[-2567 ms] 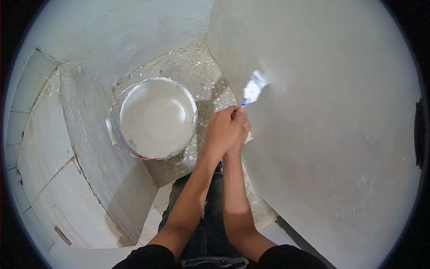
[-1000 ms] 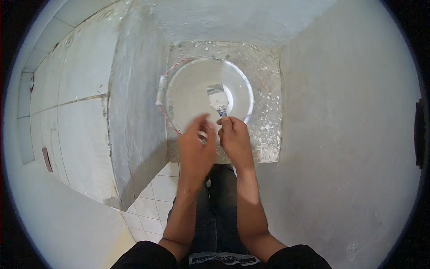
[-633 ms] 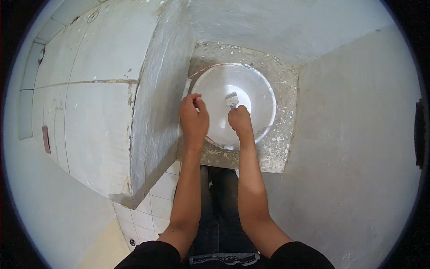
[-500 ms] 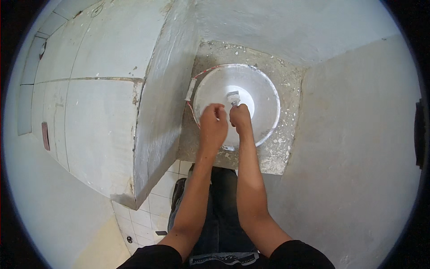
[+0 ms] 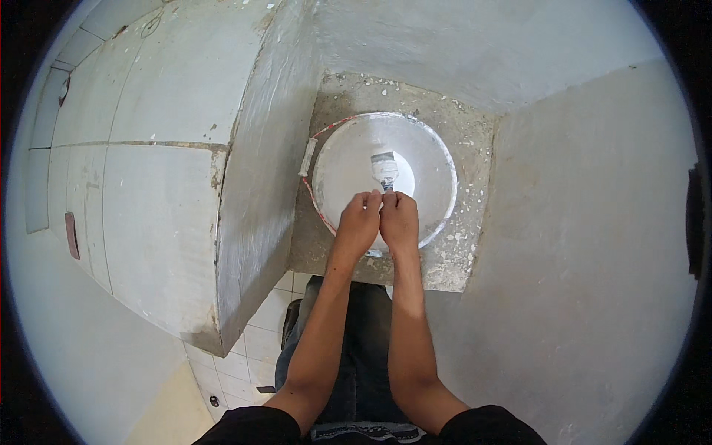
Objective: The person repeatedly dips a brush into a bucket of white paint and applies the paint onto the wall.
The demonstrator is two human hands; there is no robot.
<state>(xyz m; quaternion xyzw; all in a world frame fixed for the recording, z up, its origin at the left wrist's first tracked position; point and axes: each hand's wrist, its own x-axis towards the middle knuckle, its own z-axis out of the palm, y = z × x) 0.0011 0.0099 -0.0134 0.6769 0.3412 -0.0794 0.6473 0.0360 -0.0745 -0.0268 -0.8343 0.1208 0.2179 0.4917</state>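
A round bucket (image 5: 434,148) full of white paste stands on a spattered floor patch below me. A putty knife (image 5: 385,169) with a white-smeared blade hangs over the paste, blade pointing away from me. My right hand (image 5: 400,220) is closed around its handle. My left hand (image 5: 359,222) presses against the right one, fingertips touching the handle's near end. Both hands hover above the bucket's near half.
A grey rendered wall corner (image 5: 252,193) juts out on the left beside the bucket, with pale tiled wall (image 5: 133,170) beyond it. A plastered wall (image 5: 593,245) rises on the right. White floor tiles (image 5: 259,341) and my dark trousers (image 5: 363,348) lie below.
My hands came off the right wall and swung down over the bucket. In the last half second they drew together on the knife handle.
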